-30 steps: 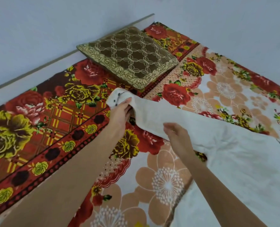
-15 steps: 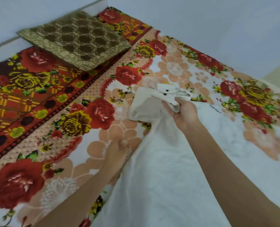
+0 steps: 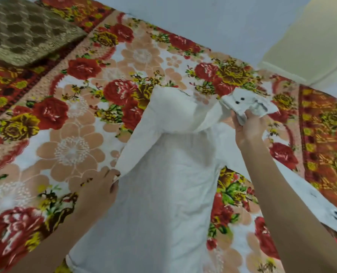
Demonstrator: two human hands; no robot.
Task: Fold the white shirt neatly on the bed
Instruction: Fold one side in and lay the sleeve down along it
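The white shirt (image 3: 159, 194) lies lengthwise on the bed's flowered cover (image 3: 69, 146). Its left sleeve is lifted and drawn across the body toward the right. My right hand (image 3: 248, 127) grips that sleeve's cuff (image 3: 246, 104), which has dark buttons, above the shirt's upper right part. At the shirt's left edge, my left hand (image 3: 98, 190) pinches the fabric where the sleeve bends away. The other sleeve lies flat to the right under my right forearm, and its buttoned cuff (image 3: 333, 217) is near the frame's right edge.
A brown patterned cushion (image 3: 21, 30) lies at the bed's top left corner. A pale wall (image 3: 223, 20) runs along the far side of the bed. The flowered cover spreads around the shirt on both sides.
The cuff passed from my left hand to my right, which has carried it rightward across the shirt. My left hand dropped to the shirt's left edge. The view swung right.
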